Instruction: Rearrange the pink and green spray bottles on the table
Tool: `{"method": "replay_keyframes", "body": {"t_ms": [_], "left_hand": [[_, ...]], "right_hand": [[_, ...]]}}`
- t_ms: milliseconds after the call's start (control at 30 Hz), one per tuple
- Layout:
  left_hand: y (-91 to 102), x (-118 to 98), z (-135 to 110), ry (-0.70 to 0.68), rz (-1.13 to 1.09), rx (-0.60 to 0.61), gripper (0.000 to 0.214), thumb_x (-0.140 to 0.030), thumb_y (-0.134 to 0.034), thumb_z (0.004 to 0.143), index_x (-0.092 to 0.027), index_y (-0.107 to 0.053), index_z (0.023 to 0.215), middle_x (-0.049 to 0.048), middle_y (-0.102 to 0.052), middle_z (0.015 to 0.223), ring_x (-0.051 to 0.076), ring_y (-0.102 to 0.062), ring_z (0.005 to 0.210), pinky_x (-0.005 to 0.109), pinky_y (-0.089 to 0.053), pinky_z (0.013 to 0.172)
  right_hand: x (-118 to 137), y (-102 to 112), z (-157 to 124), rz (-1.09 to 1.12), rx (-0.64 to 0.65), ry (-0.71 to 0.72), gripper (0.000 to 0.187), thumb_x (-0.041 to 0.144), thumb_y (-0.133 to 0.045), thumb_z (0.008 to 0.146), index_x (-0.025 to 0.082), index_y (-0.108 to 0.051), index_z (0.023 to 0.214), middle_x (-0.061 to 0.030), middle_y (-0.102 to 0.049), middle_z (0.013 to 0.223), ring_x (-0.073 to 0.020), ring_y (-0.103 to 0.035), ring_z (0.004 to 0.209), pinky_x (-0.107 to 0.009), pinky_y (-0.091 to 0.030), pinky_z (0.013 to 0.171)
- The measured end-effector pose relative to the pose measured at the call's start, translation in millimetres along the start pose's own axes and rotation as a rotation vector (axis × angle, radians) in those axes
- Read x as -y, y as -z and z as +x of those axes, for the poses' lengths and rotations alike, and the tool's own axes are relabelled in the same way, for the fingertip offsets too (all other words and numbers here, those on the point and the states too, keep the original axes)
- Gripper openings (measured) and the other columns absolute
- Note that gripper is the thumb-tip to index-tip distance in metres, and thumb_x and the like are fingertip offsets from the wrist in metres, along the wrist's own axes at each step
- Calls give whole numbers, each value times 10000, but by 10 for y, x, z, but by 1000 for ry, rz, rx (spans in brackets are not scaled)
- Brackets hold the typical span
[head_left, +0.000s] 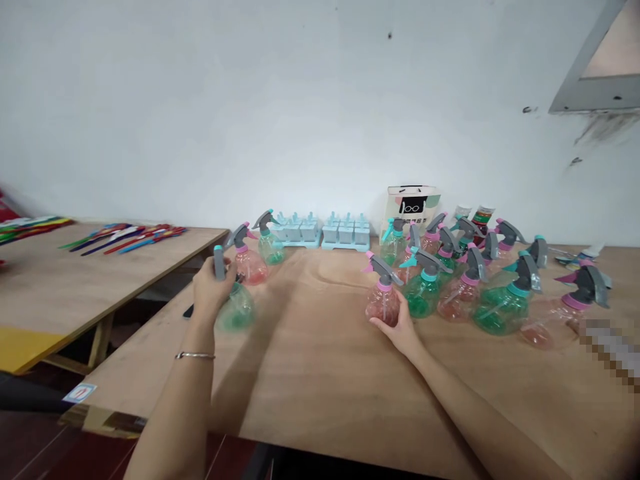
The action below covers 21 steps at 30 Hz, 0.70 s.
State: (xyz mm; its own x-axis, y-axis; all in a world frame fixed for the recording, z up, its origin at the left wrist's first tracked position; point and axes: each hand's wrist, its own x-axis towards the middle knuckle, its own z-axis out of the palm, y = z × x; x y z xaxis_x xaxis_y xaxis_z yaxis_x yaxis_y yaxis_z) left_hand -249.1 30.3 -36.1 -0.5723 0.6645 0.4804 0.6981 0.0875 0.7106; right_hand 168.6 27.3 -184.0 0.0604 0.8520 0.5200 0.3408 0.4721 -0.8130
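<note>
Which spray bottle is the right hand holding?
The pink bottle, leftmost in the right-hand cluster; only this one has the right hand around its body.

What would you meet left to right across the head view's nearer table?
Label, green spray bottle in left hand, left mould set, right mould set, pink bottle in right hand, rightmost pink bottle.

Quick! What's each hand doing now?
Left hand: closed on a clear green plastic spray bottle.
Right hand: holding a round, clear pink plastic spray bottle.
</note>
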Motion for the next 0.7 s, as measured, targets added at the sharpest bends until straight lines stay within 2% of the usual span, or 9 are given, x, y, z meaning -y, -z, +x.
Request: {"method": "replay_keyframes", "body": {"t_ms": [133, 300, 433, 533, 700], "left_hand": [[-70, 287, 120, -17, -8, -77, 319, -418, -590, 770, -185, -638, 982, 23, -597, 744, 233, -621, 752, 369, -511, 848], [-249, 452, 286, 4, -44, -149, 382, -429, -602, 788, -164, -645, 1059, 56, -658, 864, 249, -652, 867, 393, -512, 926], [-317, 540, 412, -9, -77, -192, 402, -409, -622, 797, -148, -638, 1103, 100, -702, 1003, 262, -674, 939, 394, -516, 948], [-349, 565, 466, -9, -92, -197, 403, -412, -649, 792, -147, -643, 1096, 118, -713, 1024, 277, -683, 966, 406, -518, 963], [-392, 572, 446, -42, -141, -176, 539, -493, -700, 760, -134, -597, 1149, 147, -682, 1127, 331, -658, 1085, 475, -488, 1033]], "right_hand": [[-10, 0, 5, -19, -1, 6, 934, 553, -796, 707, 187, -339, 1435, -208, -466, 1482, -370, -471, 1393, -595, -362, 1171], [5, 11, 0, -39, -2, 14, 914, 532, -792, 722, 202, -333, 1440, -197, -467, 1487, -361, -469, 1399, -596, -362, 1174], [-5, 4, -10, -31, 26, 13, 917, 519, -783, 743, 205, -301, 1457, -200, -447, 1508, -346, -462, 1411, -583, -364, 1177], [-26, -2, -17, -39, 35, 7, 933, 524, -782, 746, 198, -285, 1466, -205, -451, 1504, -345, -463, 1410, -579, -368, 1174], [-16, 3, -19, -91, 9, 15, 929, 522, -788, 733, 201, -308, 1459, -198, -470, 1485, -355, -478, 1393, -587, -380, 1160]]}}
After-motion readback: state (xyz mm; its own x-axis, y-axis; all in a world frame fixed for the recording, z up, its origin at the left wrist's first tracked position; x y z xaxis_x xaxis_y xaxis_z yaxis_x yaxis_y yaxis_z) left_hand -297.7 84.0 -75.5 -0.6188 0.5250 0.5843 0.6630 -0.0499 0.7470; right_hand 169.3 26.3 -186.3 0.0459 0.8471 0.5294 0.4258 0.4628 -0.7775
